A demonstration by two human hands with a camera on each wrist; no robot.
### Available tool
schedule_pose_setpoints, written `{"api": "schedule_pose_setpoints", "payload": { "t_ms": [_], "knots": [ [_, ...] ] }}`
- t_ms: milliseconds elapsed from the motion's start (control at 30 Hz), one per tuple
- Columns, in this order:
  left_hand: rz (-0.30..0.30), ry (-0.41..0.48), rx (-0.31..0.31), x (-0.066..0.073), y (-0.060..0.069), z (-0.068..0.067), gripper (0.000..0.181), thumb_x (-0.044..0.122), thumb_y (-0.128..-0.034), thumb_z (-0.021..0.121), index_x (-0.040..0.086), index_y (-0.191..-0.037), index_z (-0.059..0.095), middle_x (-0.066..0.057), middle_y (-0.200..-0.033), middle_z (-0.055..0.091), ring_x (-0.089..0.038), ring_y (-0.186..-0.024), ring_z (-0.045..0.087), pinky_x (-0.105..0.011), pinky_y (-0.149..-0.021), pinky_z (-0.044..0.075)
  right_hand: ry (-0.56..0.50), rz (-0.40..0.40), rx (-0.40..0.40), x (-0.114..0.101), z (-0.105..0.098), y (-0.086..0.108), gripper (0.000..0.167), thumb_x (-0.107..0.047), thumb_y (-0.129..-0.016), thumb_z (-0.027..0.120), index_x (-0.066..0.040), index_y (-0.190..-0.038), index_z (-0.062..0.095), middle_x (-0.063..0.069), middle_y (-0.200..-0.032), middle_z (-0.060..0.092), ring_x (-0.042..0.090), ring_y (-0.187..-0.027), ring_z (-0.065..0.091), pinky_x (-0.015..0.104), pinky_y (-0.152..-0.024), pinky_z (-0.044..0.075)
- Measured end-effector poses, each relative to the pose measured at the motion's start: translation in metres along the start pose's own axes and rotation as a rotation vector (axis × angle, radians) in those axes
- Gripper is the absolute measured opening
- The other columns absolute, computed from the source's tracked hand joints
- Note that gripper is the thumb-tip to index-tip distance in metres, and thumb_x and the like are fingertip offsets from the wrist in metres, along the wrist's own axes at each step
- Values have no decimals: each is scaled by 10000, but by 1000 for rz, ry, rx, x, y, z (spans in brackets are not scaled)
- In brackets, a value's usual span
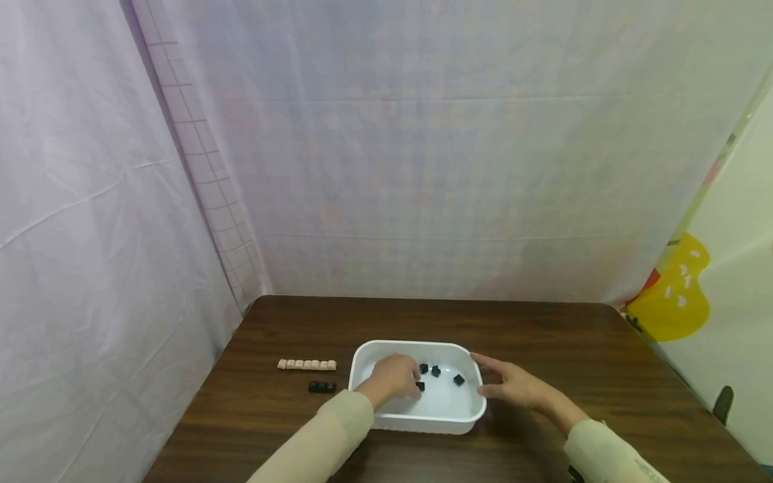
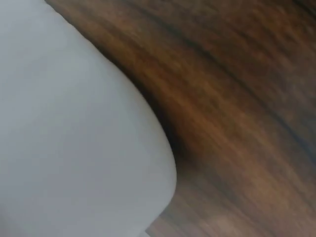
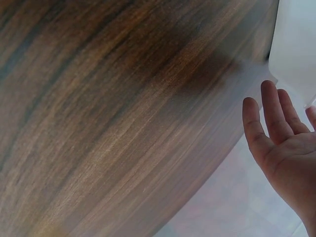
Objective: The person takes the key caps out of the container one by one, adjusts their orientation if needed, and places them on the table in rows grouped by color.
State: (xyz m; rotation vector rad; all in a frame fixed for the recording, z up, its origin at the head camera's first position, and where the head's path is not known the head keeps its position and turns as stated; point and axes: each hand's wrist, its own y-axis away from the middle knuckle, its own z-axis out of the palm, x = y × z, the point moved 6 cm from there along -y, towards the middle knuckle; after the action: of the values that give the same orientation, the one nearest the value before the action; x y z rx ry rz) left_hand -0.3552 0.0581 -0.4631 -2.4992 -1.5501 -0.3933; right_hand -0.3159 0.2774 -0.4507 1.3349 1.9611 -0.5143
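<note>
- Your left hand (image 1: pixel 394 377) is lowered inside the white tray (image 1: pixel 423 422), over its left half, with the back of the hand toward the head camera. The fingers point down and are partly hidden, so I cannot tell if they pinch something.
- Just beside these fingers, a black keycap (image 1: pixel 421 386) shows on the tray's floor; whether you touch it is not clear.
- Your right hand (image 1: pixel 512 385) is at the right end of the tray, outside it. Its fingers are extended and spread apart, as the right wrist view also shows, and the fingertips are at the rim and the wall.
- Three more black keycaps (image 1: pixel 436 371) lie in the tray: two near each other behind your left fingers, and one farther to the right, apart from them.
- To the left of the tray, on the brown wood-grain counter (image 1: pixel 543 329), three dark keycaps (image 1: pixel 322 387) stand side by side in a short row.
- Behind this short row, seven cream keycaps (image 1: pixel 306 365) make a longer line.
- Both your forearms wear pale sleeves (image 1: pixel 329 429).
- Beyond the counter hangs a pale patterned curtain (image 1: pixel 423 168); a white curtain (image 1: pixel 78 201) is at the left.
</note>
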Motion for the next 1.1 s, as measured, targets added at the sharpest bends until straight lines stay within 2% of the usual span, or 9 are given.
{"api": "schedule_pose_setpoints", "payload": {
  "t_ms": [100,300,500,600,800,933,1100],
  "knots": [
    [37,14,6,2,0,2,254,293,-717,848,203,-939,765,67,-926,695,-144,-911,609,-283,-802,477,3,-9,-2,1,0,0,746,-205,-885,728,14,-1500,365,262,-1279,577,444,-1198,527,638,-968,406],
    [109,23,15,8,-1,5,198,214,-763,816,150,-947,776,64,-890,702,-124,-866,607,-255,-811,474,-19,20,-3,3,1,0,746,-190,-883,731,-2,-1505,365,260,-1284,572,431,-1190,535,621,-953,430],
    [165,2,44,8,0,1,193,178,-794,789,118,-978,776,36,-947,728,-145,-942,635,-248,-890,466,-25,49,-8,1,1,1,749,-205,-887,729,-19,-1513,361,263,-1301,561,436,-1194,534,629,-951,430],
    [184,28,51,7,1,-2,180,163,-817,770,101,-986,779,28,-963,737,-147,-970,643,-247,-914,461,-23,43,-12,0,1,1,750,-208,-890,725,-13,-1513,356,270,-1304,558,442,-1193,534,633,-950,429],
    [193,141,81,3,2,-12,144,125,-794,730,75,-924,762,26,-863,723,-101,-824,628,-225,-789,484,-16,8,-15,0,1,0,743,-192,-895,716,16,-1506,348,284,-1293,558,451,-1179,540,625,-940,440],
    [165,224,90,-4,1,-18,143,100,-770,748,71,-908,722,48,-755,639,-69,-692,547,-227,-667,461,-13,3,-18,-1,1,0,740,-189,-897,714,21,-1504,347,292,-1293,557,457,-1182,538,627,-939,440],
    [152,282,105,-11,4,-25,200,69,-763,742,35,-959,728,55,-716,586,-66,-660,504,-239,-635,442,-16,12,-15,-1,1,0,744,-191,-892,720,16,-1504,352,287,-1295,558,453,-1185,537,625,-941,439]
  ]
}}
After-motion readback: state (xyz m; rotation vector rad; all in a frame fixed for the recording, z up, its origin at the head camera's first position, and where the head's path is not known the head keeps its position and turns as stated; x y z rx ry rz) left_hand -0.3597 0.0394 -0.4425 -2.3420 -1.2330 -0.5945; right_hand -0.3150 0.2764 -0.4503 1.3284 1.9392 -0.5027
